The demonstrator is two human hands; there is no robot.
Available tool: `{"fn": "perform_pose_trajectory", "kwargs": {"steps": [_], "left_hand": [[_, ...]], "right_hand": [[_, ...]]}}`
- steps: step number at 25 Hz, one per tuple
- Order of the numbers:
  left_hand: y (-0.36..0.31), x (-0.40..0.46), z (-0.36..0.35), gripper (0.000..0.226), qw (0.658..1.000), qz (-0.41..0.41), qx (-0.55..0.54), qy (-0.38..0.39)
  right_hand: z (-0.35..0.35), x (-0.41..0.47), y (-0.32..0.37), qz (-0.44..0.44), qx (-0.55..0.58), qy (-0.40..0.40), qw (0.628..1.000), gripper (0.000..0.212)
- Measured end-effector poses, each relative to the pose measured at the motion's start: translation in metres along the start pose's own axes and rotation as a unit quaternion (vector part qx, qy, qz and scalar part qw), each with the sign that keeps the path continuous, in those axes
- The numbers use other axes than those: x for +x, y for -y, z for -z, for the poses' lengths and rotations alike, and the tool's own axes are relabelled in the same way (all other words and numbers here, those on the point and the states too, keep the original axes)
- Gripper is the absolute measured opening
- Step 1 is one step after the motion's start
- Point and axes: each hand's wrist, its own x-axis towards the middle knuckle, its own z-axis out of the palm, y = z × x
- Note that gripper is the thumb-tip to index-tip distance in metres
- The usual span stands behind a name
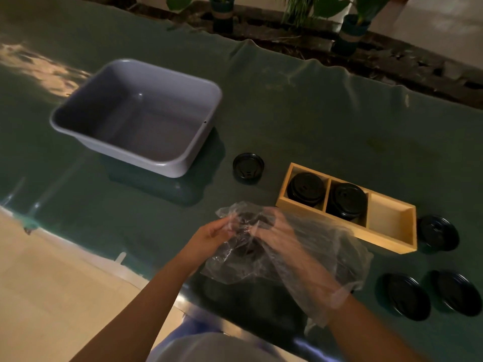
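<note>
At the near edge: left hand [214,231] pinches the plastic bag [326,246]; right hand [277,231] is inside it, grip unclear.
Done: two wooden box [386,237] compartments hold stacked lids [305,188].
Left: the third compartment is empty; loose lids [407,296] wait.

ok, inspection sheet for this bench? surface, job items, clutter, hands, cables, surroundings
surface: table under a wrinkled green cloth.
job's things: clear bag with dark items inside; wooden box, lidded cups in its left and middle slots, right slot empty.
clutter: grey tub, empty; one lid between tub and box; three lids right of the box.
hands: left hand pinches the bag's edge; right hand is inside the bag, grip unclear.
cables: nothing seen.
surroundings: potted plants beyond the table; tiled floor at left.
</note>
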Motion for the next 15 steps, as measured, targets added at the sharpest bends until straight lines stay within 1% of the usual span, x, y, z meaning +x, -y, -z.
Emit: {"fn": "perform_pose_trajectory", "kwargs": {"steps": [3, 5, 7, 9, 11, 12, 14, 15], "left_hand": [[-0.005, 0.003, -0.006, 0.047, 0.998, -0.004, -0.001, 0.060], [-0.008, 0.007, -0.008, 0.056, 0.997, -0.010, 0.010, 0.082], [-0.008, 0.010, -0.005, 0.066, 0.998, -0.016, 0.020, 0.061], [-0.001, 0.014, 0.000, 0.076, 1.000, -0.008, 0.014, 0.012], [0.008, 0.016, 0.005, 0.083, 1.000, 0.003, 0.000, -0.027], [0.013, 0.017, 0.006, 0.085, 0.999, 0.007, 0.000, -0.040], [0.017, 0.018, 0.006, 0.087, 0.998, 0.014, 0.011, -0.053], [0.016, 0.018, 0.005, 0.086, 0.998, 0.016, 0.018, -0.052]], "right_hand": [[-0.002, -0.002, -0.003, 0.025, -0.001, -0.024, 0.999, 0.073], [-0.001, -0.006, -0.002, 0.028, 0.014, -0.029, 0.999, 0.067], [0.010, -0.010, -0.005, 0.025, 0.058, -0.009, 0.998, 0.072], [0.028, -0.013, -0.014, 0.022, 0.024, 0.007, 0.999, 0.074], [0.046, -0.015, -0.025, 0.010, 0.007, 0.030, 0.999, 0.069], [0.053, -0.016, -0.029, -0.001, 0.028, 0.048, 0.998, 0.064], [0.060, -0.018, -0.033, -0.021, 0.121, 0.088, 0.988, 0.050], [0.062, -0.019, -0.033, -0.031, 0.162, 0.096, 0.982, 0.045]]}}
